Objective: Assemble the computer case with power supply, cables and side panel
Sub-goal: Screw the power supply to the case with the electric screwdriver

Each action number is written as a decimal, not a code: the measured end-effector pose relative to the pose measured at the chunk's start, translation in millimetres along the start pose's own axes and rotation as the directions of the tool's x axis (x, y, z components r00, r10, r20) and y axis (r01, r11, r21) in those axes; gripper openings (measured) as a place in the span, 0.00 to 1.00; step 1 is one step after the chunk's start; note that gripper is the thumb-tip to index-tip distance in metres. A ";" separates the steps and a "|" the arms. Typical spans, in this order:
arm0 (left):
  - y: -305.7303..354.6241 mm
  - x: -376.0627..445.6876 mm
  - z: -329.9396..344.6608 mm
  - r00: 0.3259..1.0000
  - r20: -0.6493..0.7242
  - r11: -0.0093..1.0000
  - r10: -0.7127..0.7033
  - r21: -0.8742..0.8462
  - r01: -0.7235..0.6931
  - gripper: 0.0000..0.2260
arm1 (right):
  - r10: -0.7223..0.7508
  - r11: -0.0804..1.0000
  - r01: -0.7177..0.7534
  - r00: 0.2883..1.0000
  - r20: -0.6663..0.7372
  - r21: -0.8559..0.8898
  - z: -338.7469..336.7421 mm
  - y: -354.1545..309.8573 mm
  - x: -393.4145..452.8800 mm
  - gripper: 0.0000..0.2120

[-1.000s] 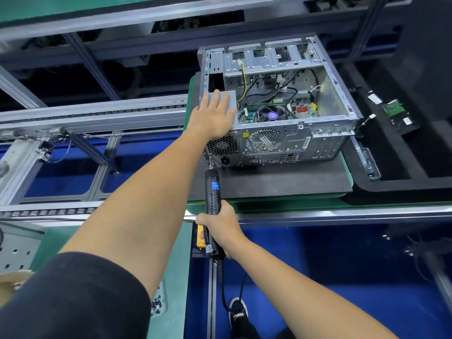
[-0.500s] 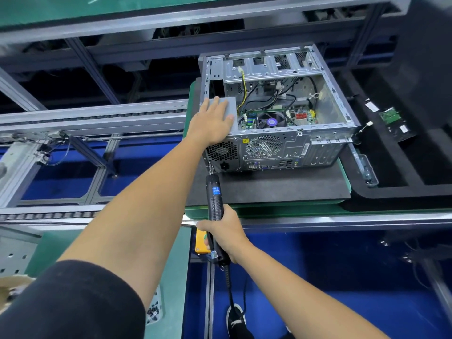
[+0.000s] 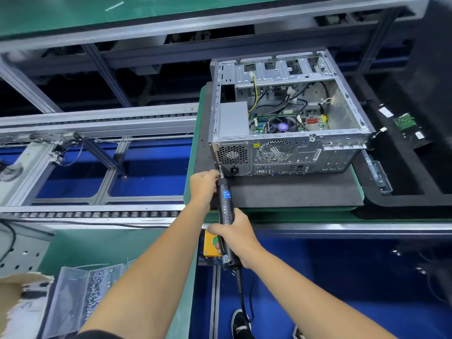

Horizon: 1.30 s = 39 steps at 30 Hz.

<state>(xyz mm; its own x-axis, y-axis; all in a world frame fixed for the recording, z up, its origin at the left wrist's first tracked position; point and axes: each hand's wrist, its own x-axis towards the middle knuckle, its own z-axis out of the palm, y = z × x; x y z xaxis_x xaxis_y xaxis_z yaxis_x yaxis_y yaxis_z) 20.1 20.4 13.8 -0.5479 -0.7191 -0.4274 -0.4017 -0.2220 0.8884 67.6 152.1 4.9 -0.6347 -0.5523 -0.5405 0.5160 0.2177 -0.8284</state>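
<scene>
On the dark foam mat [image 3: 293,192] of a green pallet [image 3: 195,143], seen from the head camera, the computer case [image 3: 342,113] lies on its side with the open side facing up and its rear panel turned toward the person. The grey power supply [image 3: 233,119] already sits in the near-left corner, its vent grille [image 3: 232,154] flush with the rear panel; loose cables [image 3: 291,101] run across the motherboard [image 3: 288,123] beside it. No side panel is fitted.

The right hand [image 3: 236,237] is wrapped firmly around the black electric screwdriver [image 3: 226,206], whose bit tip meets the rear panel just below the grille, at the lower left corner. The left hand [image 3: 204,184] has its fingers curled at the bit tip, apparently pinching and steadying a screw there, though the screw itself is too small to make out.

Judging by its sheet-steel frame, the case should be stiff and fairly heavy, unlikely to slide on the foam under driver pressure. Its stamped edges look thin and possibly sharp, so the solid outer corners or frame rails seem the safest places to hold. The motherboard and cables look delicate and are best left untouched. The screwdriver seems rigid with a ribbed, non-slip body; a mid-barrel grip suits it. A bag of screws [image 3: 97,287] lies on the near bench, and a yellow button box [image 3: 211,243] sits behind the right hand.
</scene>
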 end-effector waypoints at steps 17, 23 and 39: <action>13.4 -8.5 19.4 0.988 0.091 0.922 -0.128 -0.357 0.152 0.06 | 0.035 0.988 -0.061 0.984 0.172 0.145 -12.9 -13.3 -10.7 0.15; 13.1 -10.0 18.2 0.987 0.079 0.909 -0.137 -0.386 0.157 0.05 | 0.036 0.990 -0.054 0.989 0.140 0.128 -11.6 -10.7 -9.1 0.14; 9.7 -11.1 14.3 0.986 0.078 0.859 -0.149 -0.484 0.168 0.03 | 0.027 0.989 -0.048 0.989 0.148 0.143 -9.9 -4.1 -2.4 0.12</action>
<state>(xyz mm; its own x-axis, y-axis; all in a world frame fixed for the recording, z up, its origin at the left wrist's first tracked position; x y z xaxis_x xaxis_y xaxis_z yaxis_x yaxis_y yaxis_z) 11.7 35.6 24.7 -0.5373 -0.6247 -0.5665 -0.0819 -0.6299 0.7723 61.3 160.5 8.3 -0.5287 -0.6591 -0.5349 0.6230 0.1267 -0.7719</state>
